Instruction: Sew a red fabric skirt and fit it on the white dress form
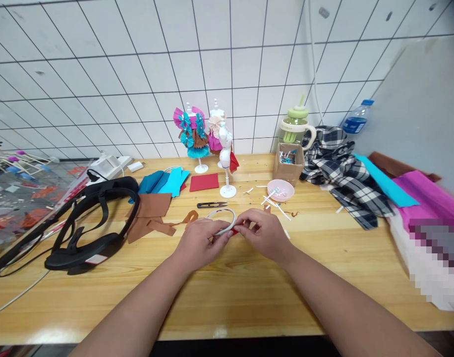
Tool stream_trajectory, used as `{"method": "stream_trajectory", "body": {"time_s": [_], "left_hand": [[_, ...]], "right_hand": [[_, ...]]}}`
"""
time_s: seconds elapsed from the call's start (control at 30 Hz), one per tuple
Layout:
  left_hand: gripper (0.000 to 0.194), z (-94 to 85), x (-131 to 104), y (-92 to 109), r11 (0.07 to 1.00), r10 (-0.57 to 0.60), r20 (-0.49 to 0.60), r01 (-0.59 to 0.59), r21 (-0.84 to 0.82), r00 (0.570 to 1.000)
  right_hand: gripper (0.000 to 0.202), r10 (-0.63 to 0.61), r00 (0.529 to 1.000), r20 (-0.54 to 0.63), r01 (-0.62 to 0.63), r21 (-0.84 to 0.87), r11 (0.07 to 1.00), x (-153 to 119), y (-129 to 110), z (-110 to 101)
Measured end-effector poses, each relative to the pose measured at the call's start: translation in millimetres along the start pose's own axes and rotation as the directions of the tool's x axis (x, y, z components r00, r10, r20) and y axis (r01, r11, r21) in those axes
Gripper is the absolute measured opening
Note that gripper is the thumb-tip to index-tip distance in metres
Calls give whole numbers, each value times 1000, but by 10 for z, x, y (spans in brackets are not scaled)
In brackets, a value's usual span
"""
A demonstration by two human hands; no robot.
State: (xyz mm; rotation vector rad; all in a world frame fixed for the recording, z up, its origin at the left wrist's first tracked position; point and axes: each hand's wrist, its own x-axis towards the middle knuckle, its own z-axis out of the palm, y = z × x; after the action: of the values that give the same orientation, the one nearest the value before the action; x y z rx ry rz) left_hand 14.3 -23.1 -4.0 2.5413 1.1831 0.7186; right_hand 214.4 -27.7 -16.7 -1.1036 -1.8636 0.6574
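Head | left grip [201, 242]: pinching white ring [235, 216], long axis sideways | right grip [266, 233]: pinching red cloth [237, 228]

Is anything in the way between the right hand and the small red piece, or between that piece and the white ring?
Nothing visible: the right hand pinches the red piece, and the white ring in the left hand is right beside it. I can't tell whether ring and piece touch.

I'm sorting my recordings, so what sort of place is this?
Probably a craft workspace, perhaps for doll clothes: on the wooden table are a bare miniature dress form, dark thread snips and flat brown pieces.
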Motion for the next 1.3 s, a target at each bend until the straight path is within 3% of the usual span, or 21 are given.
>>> {"method": "stream_trajectory", "body": {"time_s": [0.13, 0.3, 0.43, 0.57, 0.7, 0.8, 0.87, 0.97, 1.03, 1.1, 1.17, 1.23, 1.3], "left_hand": [[22, -1, 5, 16, 998, 4, -59, 0, 62, 998], [17, 37, 31, 42, 1000, -30, -138, 29, -5, 990], [21, 50, 23, 86, 978, -101, -238, 53, -203, 966], [21, 56, 18, 139, 879, -229, -194, 117, -462, 954], [21, 115, 15, 122, 824, -271, -171, 137, -549, 947], [20, 151, 11, -13, 798, -314, -170, 163, -580, 934], [18, 127, 16, -161, 773, -421, -250, 201, -602, 872], [24, 6, 38, -391, 825, -529, -392, 346, -448, 753], [24, -87, 49, -514, 901, -429, -373, 417, -117, 822], [27, -150, 48, -606, 887, -375, -240, 422, 189, 896], [33, -173, 40, -667, 826, -425, -142, 447, 343, 894], [40, -164, 37, -681, 776, -472, -177, 502, 381, 864], [44, -132, 49, -632, 796, -464, -247, 523, 306, 851]], "right_hand": [[5, -18, 999, 47, 17, 11, 1000, -12, -56, 16], [3, -115, 990, 78, 123, -105, 987, -49, -94, 77], [8, -264, 962, 74, 274, -247, 930, -80, -142, 98], [15, -386, 921, 51, 378, -357, 854, -85, -166, 90], [15, -389, 920, 42, 378, -354, 856, -82, -148, 96], [14, -360, 933, 23, 352, -274, 895, -95, -156, 81], [13, -333, 943, -7, 325, -203, 924, -100, -172, 44], [13, -241, 970, -11, 238, -119, 964, -71, -165, -32], [13, -114, 993, -29, 113, -37, 993, -29, -125, -71], [11, 55, 998, -37, -51, 97, 994, 15, -70, -87], [9, 189, 982, 2, -185, 223, 957, 46, -22, -82], [9, 249, 967, 59, -255, 285, 924, 57, 4, -62], [8, 254, 962, 100, -272, 289, 918, 51, 11, -34]]}}
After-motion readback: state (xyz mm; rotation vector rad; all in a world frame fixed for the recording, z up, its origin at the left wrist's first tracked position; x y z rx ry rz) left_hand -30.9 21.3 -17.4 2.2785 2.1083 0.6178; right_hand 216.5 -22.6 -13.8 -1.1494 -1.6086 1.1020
